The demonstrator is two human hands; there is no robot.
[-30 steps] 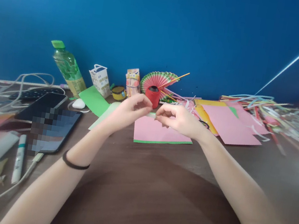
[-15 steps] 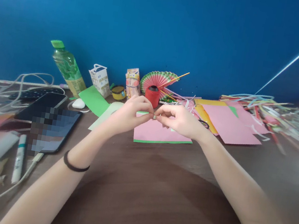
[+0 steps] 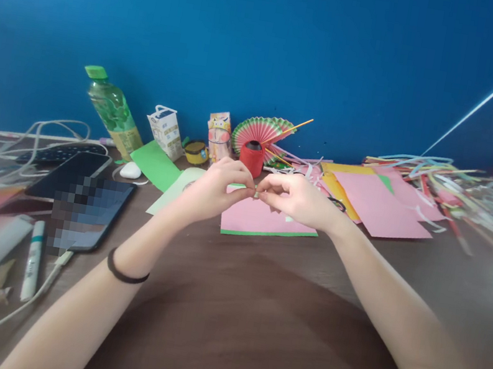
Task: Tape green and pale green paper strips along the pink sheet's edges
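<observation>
In the middle of the view my left hand [image 3: 217, 189] and my right hand [image 3: 299, 198] meet, fingertips almost touching. Both are closed in a pinch around a tiny pale green piece [image 3: 256, 194], perhaps paper. Most of it is hidden by the fingers. Just beyond and below the hands lies a pink sheet of paper [image 3: 267, 227] with a green edge. Beside my left wrist is a pale green sheet [image 3: 162, 203], partly covered by the hand. A black loop, like a scissors handle [image 3: 336, 204], shows by my right wrist.
Along the blue wall stand a green bottle [image 3: 114, 112], a white carton [image 3: 165, 133], a red spool [image 3: 251, 159] and a folded paper fan [image 3: 258, 131]. Pink sheets [image 3: 381, 210] and paper strips [image 3: 454, 188] lie right. A phone [image 3: 112, 212], marker [image 3: 33, 262] and cables lie left.
Both hands stay almost in place, still pinching. The tiny piece between the fingertips has turned slightly and shows greener.
</observation>
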